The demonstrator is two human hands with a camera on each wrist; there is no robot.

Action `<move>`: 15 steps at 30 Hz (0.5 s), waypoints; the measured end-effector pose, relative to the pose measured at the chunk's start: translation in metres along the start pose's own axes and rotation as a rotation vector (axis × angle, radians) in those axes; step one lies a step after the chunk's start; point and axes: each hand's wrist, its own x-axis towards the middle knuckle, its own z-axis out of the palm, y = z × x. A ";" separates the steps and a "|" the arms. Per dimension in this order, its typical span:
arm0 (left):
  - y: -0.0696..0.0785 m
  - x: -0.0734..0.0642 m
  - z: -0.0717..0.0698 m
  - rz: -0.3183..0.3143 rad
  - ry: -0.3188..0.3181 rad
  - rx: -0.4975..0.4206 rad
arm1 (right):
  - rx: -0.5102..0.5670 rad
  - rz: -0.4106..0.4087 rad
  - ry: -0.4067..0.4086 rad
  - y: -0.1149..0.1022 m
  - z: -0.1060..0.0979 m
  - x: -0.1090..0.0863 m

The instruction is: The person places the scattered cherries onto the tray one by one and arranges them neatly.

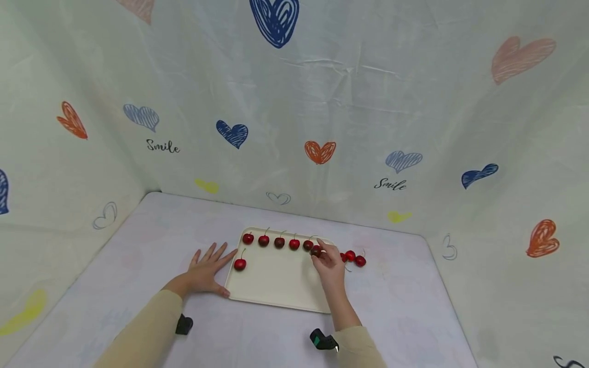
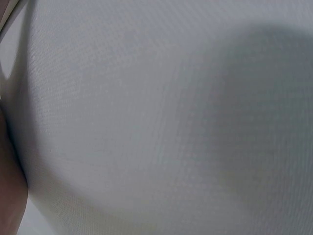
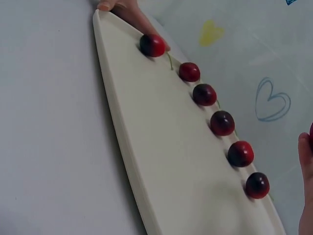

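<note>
A cream rectangular tray [image 1: 276, 286] lies on the table. Along its far edge runs a row of several red cherries [image 1: 279, 243], stems on, and a single cherry [image 1: 240, 264] sits nearer at the left side. With fingers spread, my left hand [image 1: 202, 273] rests at the tray's left edge, thumb by the near corner; it also shows at the top of the right wrist view. My right hand [image 1: 330, 266] pinches a dark cherry [image 1: 315, 251] over the row's right end. In the right wrist view only a finger [image 3: 305, 161] and a sliver of that cherry appear.
Right of the tray, a small group of loose cherries [image 1: 360, 261] lies on the white-covered table [image 1: 400, 306], partly behind my right hand. A curtain [image 1: 349, 117] printed with hearts hangs behind the table. Pale cloth fills most of the left wrist view.
</note>
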 end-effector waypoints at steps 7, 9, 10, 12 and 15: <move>0.002 -0.001 -0.003 -0.009 -0.007 -0.008 | 0.138 -0.039 -0.068 0.002 0.027 -0.008; 0.003 -0.001 -0.004 -0.009 -0.006 -0.010 | 0.155 -0.053 -0.086 0.003 0.034 -0.010; 0.003 -0.001 -0.004 -0.008 -0.005 -0.008 | 0.158 -0.056 -0.092 0.004 0.038 -0.011; 0.004 -0.002 -0.004 -0.006 -0.003 -0.009 | 0.169 -0.046 -0.109 0.004 0.044 -0.014; 0.004 -0.001 -0.004 -0.005 -0.002 -0.005 | 0.163 -0.005 -0.124 -0.001 0.054 -0.020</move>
